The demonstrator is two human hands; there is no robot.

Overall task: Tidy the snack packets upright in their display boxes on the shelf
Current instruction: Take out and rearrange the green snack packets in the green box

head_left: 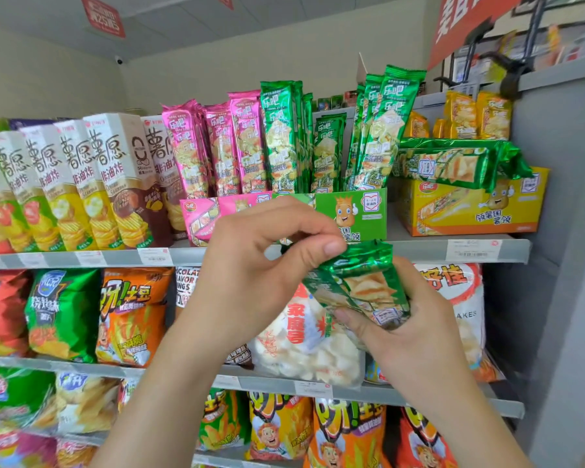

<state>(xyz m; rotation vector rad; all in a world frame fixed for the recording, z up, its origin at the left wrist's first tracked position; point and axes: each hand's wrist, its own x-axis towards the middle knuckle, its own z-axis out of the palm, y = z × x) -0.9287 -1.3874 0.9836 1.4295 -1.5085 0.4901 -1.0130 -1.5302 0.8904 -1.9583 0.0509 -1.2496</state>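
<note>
Nearest the lens: right hand (419, 329), fingers and thumb curled round the lower half of a small bunch of held green packets (363, 285), just in front of the shelf edge (419, 251). Close on the left, left hand (250, 268), thumb and forefinger pinching the crimped top of the same bunch, other fingers curled in.

Farther back, on the top shelf: green display box (352, 214) with a gap in its middle, upright green packets (282, 140) at its left end, leaning green packets (382, 130) at its right. Right of that, yellow display box (470, 207), with stray green packets (453, 162) lying flat across its top. Left of the green one, pink display box (213, 214), well filled.

Likely light, crackly and slippery in the foil, probably with brittle crisps inside, so no squeezing of the middle. Best taken by the crimped seals at top and bottom, or loosely along the long edges. Should be squared up as a bunch before lowering base first into the gap; otherwise apt to fan out or slide apart.
</note>
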